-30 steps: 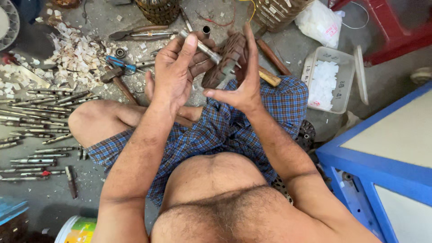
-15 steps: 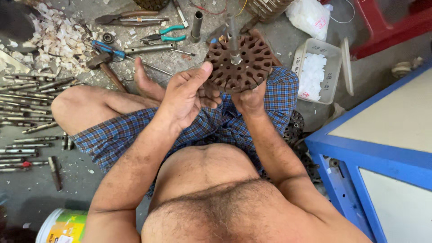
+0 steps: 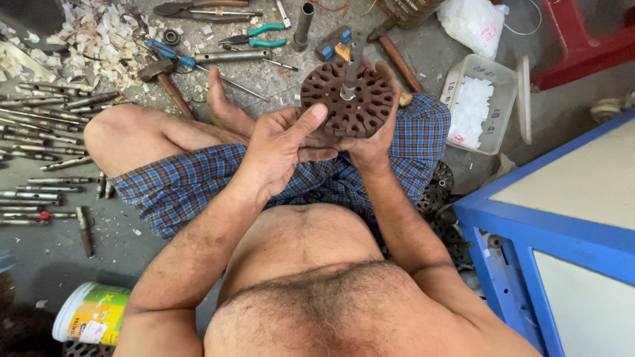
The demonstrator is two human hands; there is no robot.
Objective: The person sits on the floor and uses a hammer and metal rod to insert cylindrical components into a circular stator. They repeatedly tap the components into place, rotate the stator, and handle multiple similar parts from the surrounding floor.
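Both hands hold up a round brown slotted metal core (image 3: 349,100) with a steel shaft (image 3: 352,66) through its middle, its flat face turned toward me. My left hand (image 3: 281,145) grips its left lower edge, thumb lying across the face. My right hand (image 3: 370,142) cups it from below and behind on the right. I sit cross-legged on a concrete floor in blue checked shorts (image 3: 192,182).
Pliers (image 3: 254,36), a hammer (image 3: 165,82), a metal tube (image 3: 303,23) and wood shavings (image 3: 99,36) lie ahead. Several metal rods (image 3: 46,112) lie at left. A white plastic box (image 3: 479,99) stands right, a blue cabinet (image 3: 562,225) beside me, a small tub (image 3: 92,311) lower left.
The core was tilted edge-on a second ago; it has been turned flat-face toward me and brought nearer. My left thumb now lies on its face.
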